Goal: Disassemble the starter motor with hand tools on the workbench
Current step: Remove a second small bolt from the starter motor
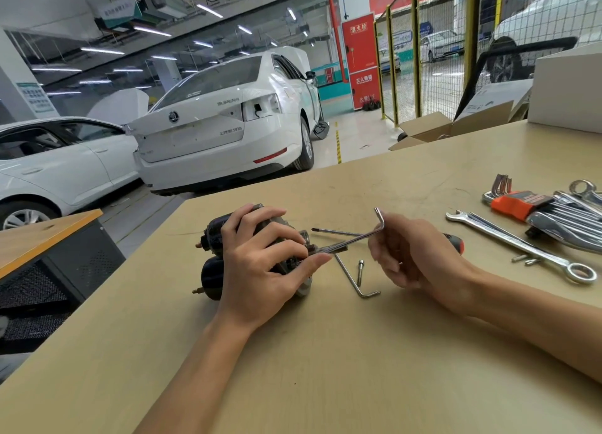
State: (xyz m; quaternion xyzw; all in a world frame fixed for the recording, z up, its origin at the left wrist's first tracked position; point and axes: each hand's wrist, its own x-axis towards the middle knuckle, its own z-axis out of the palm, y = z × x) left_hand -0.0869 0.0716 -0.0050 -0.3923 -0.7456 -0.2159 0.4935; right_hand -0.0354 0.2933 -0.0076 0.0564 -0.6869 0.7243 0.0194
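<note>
The dark starter motor (213, 271) lies on its side on the tan workbench (325, 352). My left hand (260, 264) rests over its housing, fingers curled round it. My right hand (413, 254) grips a long L-shaped hex key (361, 235) whose far tip sits in the motor's right end, near my left fingertips. A second hex key (353, 282) and a loose bolt (359, 271) lie on the bench between my hands. A screwdriver with a thin shaft (332, 231) and an orange-black handle (456, 241) lies behind my right hand, partly hidden.
To the right lie a long combination wrench (521, 248), two small bolts (524, 259), an orange hex key holder (518, 204) and a row of spanners (566, 218). A white box (566, 85) stands at the far right corner. Cars are parked beyond the bench's far edge.
</note>
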